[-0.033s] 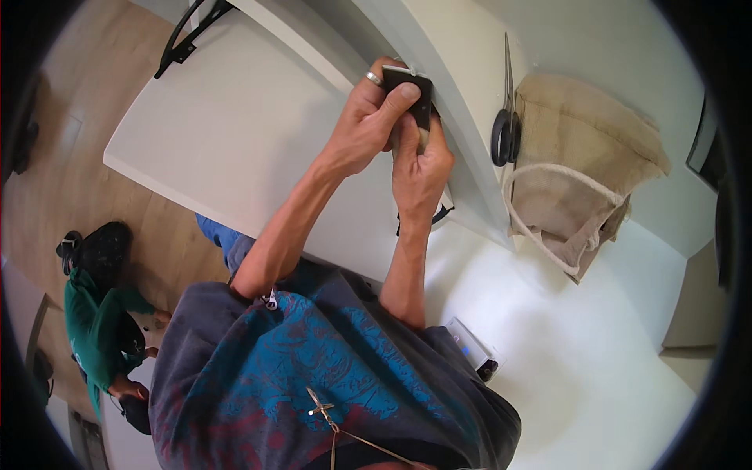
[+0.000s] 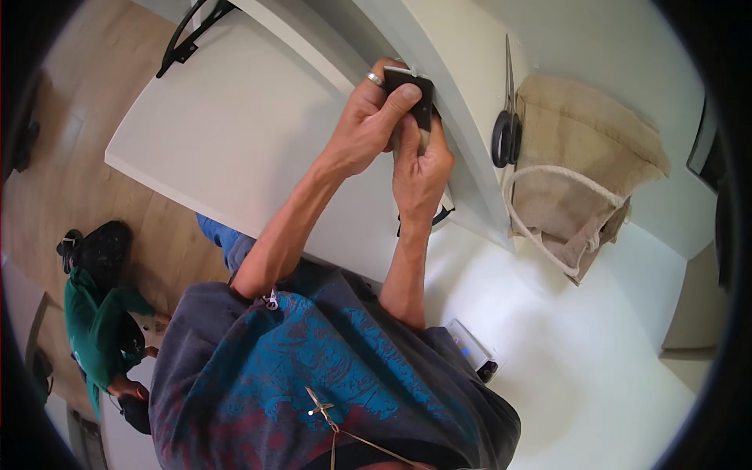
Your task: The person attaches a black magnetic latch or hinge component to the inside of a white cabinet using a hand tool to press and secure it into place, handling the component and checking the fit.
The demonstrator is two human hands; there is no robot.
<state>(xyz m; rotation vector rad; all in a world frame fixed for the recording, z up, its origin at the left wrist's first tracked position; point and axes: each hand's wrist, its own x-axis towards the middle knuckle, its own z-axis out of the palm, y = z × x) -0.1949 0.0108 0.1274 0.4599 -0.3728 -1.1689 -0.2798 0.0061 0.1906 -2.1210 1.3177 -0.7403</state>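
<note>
Both my hands grip a small, flat, dark rectangular piece (image 2: 409, 88) with a pale strip along its far edge. It is too small and too covered to tell its kind. My left hand (image 2: 364, 121), with a ring on one finger, wraps round its left side, the thumb pressed on the dark face. My right hand (image 2: 423, 176) holds the near end, thumb beside the left one, fingers mostly hidden behind it. The piece is held over a white panel (image 2: 227, 117), close to the edge of a white upright wall (image 2: 462, 149).
Right of the wall lie black-handled scissors (image 2: 506, 137) and a beige cloth bag (image 2: 587, 133) with rope handles. A small flat pack (image 2: 468, 345) rests on the white surface near my right elbow. A black hinged arm (image 2: 184, 51) joins the panel. A person in green (image 2: 98, 329) is at left.
</note>
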